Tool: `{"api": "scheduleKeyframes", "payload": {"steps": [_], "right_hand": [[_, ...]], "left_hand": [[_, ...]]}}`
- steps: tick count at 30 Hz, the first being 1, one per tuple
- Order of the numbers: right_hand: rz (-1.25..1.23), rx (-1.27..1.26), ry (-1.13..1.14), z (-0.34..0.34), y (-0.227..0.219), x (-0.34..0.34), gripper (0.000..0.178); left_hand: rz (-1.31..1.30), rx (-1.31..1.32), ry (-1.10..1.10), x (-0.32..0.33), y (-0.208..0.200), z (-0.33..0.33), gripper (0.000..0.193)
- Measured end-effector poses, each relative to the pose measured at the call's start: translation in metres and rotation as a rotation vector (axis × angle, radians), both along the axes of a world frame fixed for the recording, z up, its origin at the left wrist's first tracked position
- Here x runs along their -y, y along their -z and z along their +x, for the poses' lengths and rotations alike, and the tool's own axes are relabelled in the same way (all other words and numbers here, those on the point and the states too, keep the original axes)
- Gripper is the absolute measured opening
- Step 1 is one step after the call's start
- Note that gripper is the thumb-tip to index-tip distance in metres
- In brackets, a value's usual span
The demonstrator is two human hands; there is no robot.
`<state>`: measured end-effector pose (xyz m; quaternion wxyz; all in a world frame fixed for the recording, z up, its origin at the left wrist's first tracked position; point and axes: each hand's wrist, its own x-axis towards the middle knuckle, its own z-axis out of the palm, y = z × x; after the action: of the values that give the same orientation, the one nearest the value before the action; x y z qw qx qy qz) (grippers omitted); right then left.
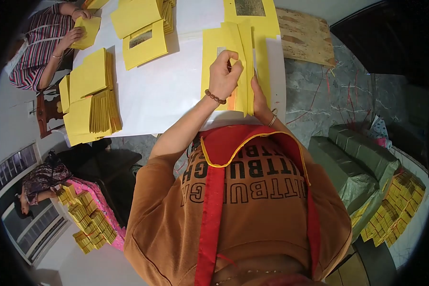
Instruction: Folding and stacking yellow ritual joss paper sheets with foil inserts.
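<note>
My left hand (225, 75), with a brown bead bracelet at its wrist, is curled over a yellow folded paper piece (245, 57) on the white table. Its fingers are closed, and something small and dark shows between thumb and forefinger, too small to name. Along the right edge of the folded paper my right hand (259, 99) stands on its side and grips it; some of its fingers are hidden behind the paper. A yellow sheet (209, 45) with a greyish patch lies under the folded piece, and an orange strip (231, 101) shows below my left hand.
Stacks of yellow folders (88, 74) stand at the left of the white table (150, 100), with another stack (137, 16) farther back. Across the far left corner a person's hands (76, 33) hold yellow paper. Green wrapped bundles (348, 162) sit at the right; a wooden board (306, 37) lies beyond the table.
</note>
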<state>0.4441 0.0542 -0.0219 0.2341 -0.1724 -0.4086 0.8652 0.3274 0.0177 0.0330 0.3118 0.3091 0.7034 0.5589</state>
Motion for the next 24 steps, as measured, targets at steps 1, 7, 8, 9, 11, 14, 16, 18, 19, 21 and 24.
{"api": "scheduleKeyframes", "payload": {"steps": [1,7,8,9,11,14,16,18,19,21,24], "right_hand": [[0.000,0.000,0.000,0.000,-0.003,0.000,0.054],[0.087,-0.033,0.008,-0.001,-0.020,0.000,0.054],[0.162,-0.025,0.019,-0.002,-0.022,0.000,0.054],[0.238,-0.016,0.030,-0.002,-0.023,-0.001,0.055],[0.236,-0.012,0.020,-0.002,-0.009,-0.002,0.055],[0.218,0.013,-0.010,0.001,-0.007,0.001,0.057],[0.200,0.034,-0.032,0.001,-0.013,0.003,0.057],[0.058,-0.030,-0.068,0.001,-0.015,0.003,0.058],[0.058,-0.030,-0.067,0.001,-0.015,0.003,0.058],[-0.088,-0.042,-0.028,0.001,-0.012,0.005,0.056],[-0.114,-0.049,-0.105,0.004,-0.006,0.000,0.054]], "left_hand": [[0.014,-0.016,-0.013,0.001,0.000,0.000,0.016],[0.167,-0.184,0.003,-0.003,0.002,-0.003,0.018],[0.202,-0.265,0.049,-0.005,0.001,-0.003,0.019],[0.202,-0.265,0.049,-0.005,0.000,-0.002,0.019],[0.054,-0.161,0.023,-0.006,-0.004,0.001,0.026],[0.089,-0.256,0.005,-0.006,-0.004,0.003,0.037],[0.110,-0.269,0.017,-0.005,0.003,0.000,0.038],[0.132,-0.282,0.033,-0.005,0.002,-0.001,0.039],[0.100,-0.218,0.026,-0.004,0.001,-0.001,0.041],[0.068,-0.153,0.021,-0.003,-0.002,0.000,0.043],[0.059,-0.090,0.030,-0.003,-0.003,0.000,0.043]]}}
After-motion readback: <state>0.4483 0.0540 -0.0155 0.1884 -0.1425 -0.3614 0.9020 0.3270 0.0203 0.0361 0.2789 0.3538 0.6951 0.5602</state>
